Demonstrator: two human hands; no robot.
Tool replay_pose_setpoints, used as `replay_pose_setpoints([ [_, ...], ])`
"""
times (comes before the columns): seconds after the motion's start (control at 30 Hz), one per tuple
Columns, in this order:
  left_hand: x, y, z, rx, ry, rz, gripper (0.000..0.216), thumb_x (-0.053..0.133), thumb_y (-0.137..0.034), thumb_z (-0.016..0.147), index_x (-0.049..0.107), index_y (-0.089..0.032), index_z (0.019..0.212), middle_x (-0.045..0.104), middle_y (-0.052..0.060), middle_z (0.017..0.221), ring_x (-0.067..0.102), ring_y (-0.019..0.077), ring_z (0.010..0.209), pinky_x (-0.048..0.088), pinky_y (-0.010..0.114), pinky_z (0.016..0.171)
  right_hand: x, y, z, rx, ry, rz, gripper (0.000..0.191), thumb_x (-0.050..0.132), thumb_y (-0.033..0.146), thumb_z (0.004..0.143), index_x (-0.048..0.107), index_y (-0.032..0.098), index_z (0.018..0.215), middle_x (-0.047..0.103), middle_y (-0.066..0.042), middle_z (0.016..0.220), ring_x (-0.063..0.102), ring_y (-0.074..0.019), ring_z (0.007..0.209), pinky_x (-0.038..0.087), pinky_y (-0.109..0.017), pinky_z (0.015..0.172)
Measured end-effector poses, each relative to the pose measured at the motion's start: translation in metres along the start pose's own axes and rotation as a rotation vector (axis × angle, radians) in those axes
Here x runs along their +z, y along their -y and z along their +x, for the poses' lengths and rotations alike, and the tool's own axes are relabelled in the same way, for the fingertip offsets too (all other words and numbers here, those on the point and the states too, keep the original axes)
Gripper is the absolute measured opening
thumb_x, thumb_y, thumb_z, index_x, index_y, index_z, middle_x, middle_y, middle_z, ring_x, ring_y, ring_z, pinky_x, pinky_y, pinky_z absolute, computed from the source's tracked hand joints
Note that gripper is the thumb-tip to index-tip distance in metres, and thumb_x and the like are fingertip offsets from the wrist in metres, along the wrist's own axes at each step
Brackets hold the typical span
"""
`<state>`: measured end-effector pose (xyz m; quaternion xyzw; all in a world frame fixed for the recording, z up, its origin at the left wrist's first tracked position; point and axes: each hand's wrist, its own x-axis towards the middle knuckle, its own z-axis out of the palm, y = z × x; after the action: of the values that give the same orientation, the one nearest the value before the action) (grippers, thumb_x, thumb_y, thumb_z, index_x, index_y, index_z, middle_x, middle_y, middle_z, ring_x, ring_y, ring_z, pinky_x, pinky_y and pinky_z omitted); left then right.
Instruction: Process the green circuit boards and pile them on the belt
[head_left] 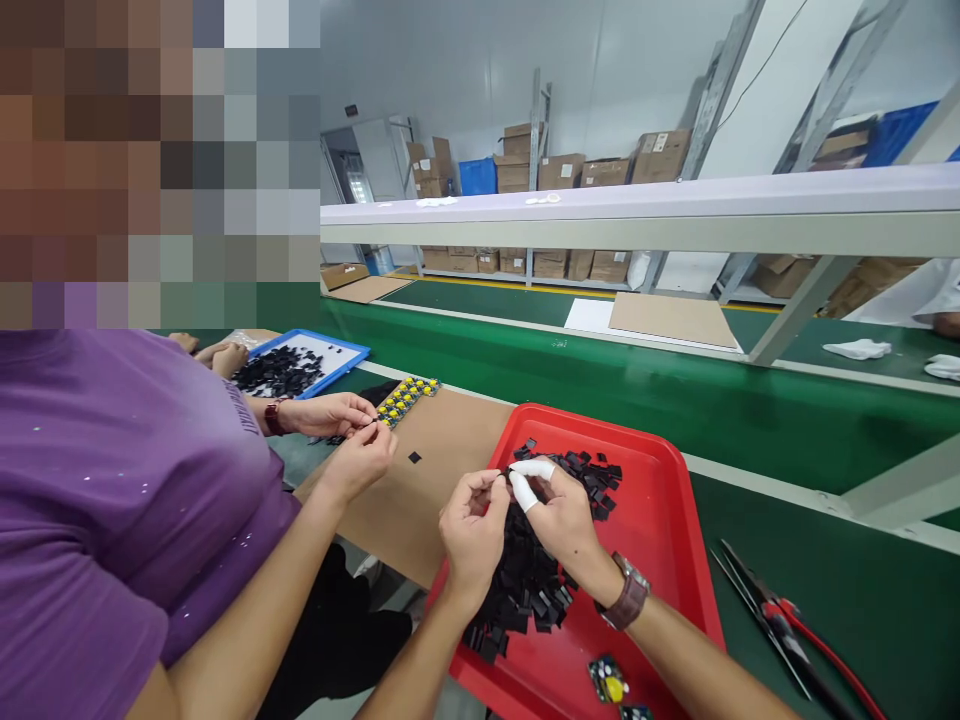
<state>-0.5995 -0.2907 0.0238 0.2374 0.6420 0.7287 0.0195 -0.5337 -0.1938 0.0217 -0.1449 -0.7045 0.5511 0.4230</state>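
Observation:
My left hand and my right hand meet above a red tray heaped with several small black square pieces. Both hands have their fingers pinched together around something tiny that I cannot make out. White finger cots cover the thumb and forefinger of my right hand, and a brown-strapped watch sits on that wrist. A small yellow and black part lies at the tray's near edge.
A person in a purple shirt sits at my left, pinching a small piece near a strip of yellow parts on brown cardboard. A blue tray of black pieces stands beyond. Red-handled pliers lie at the right on the green conveyor belt.

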Motion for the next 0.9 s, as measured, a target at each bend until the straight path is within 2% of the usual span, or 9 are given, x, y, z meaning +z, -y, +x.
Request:
replay_pose_setpoints([
  [0.1, 0.0, 0.003, 0.003, -0.008, -0.03, -0.01, 0.012, 0.076, -0.031, 0.085, 0.077, -0.02, 0.089, 0.076, 0.004, 0.081, 0.072, 0.0173, 0.073, 0.06, 0.025, 0.072, 0.002, 0.003, -0.002, -0.054, -0.007, -0.018, 0.011, 0.064, 0.024, 0.092, 0.074, 0.024, 0.095, 0.072, -0.006, 0.091, 0.068, -0.0215, 0.084, 0.056, -0.035, 0.082],
  [0.27, -0.005, 0.002, 0.006, 0.003, -0.006, -0.023, 0.013, 0.077, -0.032, 0.084, 0.079, -0.019, 0.088, 0.078, 0.005, 0.086, 0.073, 0.0189, 0.079, 0.06, 0.027, 0.078, 0.003, 0.007, 0.0, -0.076, 0.045, -0.01, 0.013, 0.065, 0.025, 0.091, 0.077, 0.025, 0.097, 0.072, -0.006, 0.091, 0.067, -0.0221, 0.085, 0.056, -0.036, 0.083],
  [0.43, -0.01, 0.005, 0.008, -0.026, 0.041, -0.074, 0.021, 0.078, -0.038, 0.084, 0.079, -0.018, 0.09, 0.079, 0.005, 0.079, 0.074, 0.0202, 0.068, 0.063, 0.031, 0.071, 0.003, 0.002, 0.013, 0.065, 0.109, 0.034, 0.017, 0.065, 0.029, 0.091, 0.08, 0.023, 0.096, 0.076, -0.008, 0.092, 0.072, -0.0235, 0.083, 0.06, -0.037, 0.079],
  [0.67, -0.013, 0.005, 0.012, -0.073, 0.086, -0.145, 0.022, 0.083, -0.037, 0.08, 0.079, -0.017, 0.088, 0.079, 0.006, 0.074, 0.075, 0.0201, 0.065, 0.064, 0.031, 0.069, -0.005, -0.006, 0.031, 0.222, 0.237, 0.118, 0.031, 0.074, 0.049, 0.084, 0.083, 0.019, 0.087, 0.08, -0.008, 0.077, 0.076, -0.0265, 0.071, 0.064, -0.04, 0.071],
  [0.8, -0.011, 0.003, 0.018, -0.137, 0.091, -0.212, 0.027, 0.086, -0.033, 0.076, 0.08, -0.016, 0.097, 0.079, 0.004, 0.075, 0.074, 0.0164, 0.064, 0.063, 0.027, 0.069, -0.006, -0.006, 0.029, 0.204, 0.197, 0.11, 0.024, 0.075, 0.04, 0.085, 0.083, 0.02, 0.096, 0.081, -0.009, 0.092, 0.076, -0.0266, 0.085, 0.062, -0.042, 0.084],
  [0.9, -0.01, 0.003, 0.022, -0.212, 0.092, -0.278, 0.03, 0.088, -0.031, 0.073, 0.081, -0.014, 0.097, 0.08, 0.005, 0.08, 0.072, 0.0139, 0.065, 0.062, 0.025, 0.071, -0.005, -0.004, 0.023, 0.159, 0.195, 0.114, 0.02, 0.07, 0.031, 0.088, 0.082, 0.022, 0.1, 0.08, -0.008, 0.097, 0.075, -0.024, 0.086, 0.061, -0.041, 0.087],
])
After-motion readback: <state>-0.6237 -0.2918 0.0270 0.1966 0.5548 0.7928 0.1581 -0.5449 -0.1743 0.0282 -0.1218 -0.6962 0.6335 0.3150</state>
